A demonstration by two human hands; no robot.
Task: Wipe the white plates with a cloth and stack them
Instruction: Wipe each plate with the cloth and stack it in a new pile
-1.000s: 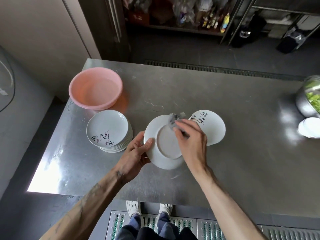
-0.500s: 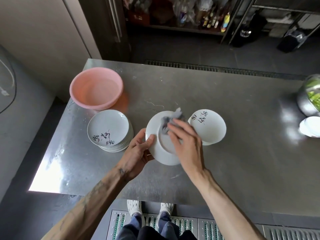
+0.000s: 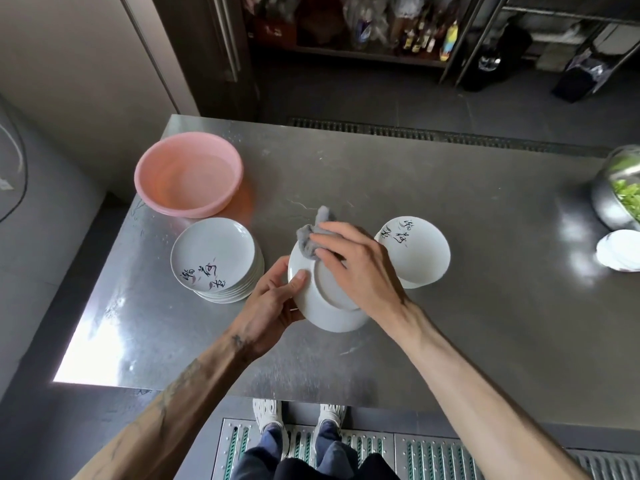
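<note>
The person held one white plate [image 3: 323,306] over the near middle of the steel table [image 3: 381,181], tilted, with its underside and foot ring turned up. The left hand [image 3: 273,301] had its grip closed on the plate's left rim, thumb lying on the underside and fingers curled behind. The right hand [image 3: 360,268] pressed a grey cloth [image 3: 310,239] onto the far part of that underside with fairly straight fingers. Its thumb was hidden, so this looked like a flat pressing grip rather than a pinch, and a bunch of cloth stuck out past the fingertips.

To the left, just beside the held plate, stood a tall stack of plates [image 3: 214,258] with brush lettering on the top one. To the right lay a low pile [image 3: 420,254] of one or perhaps two lettered plates, partly covered by the right hand. A pink basin [image 3: 188,183] sat at the far left, touching nothing. A metal bowl of greens [image 3: 618,192] and more white dishes [image 3: 621,254] sat at the right edge.

The task looked to be midway through one plate, back side in hand. Which pile was wiped could not be told. If the tall stack was the waiting one, most of the work remained.
</note>
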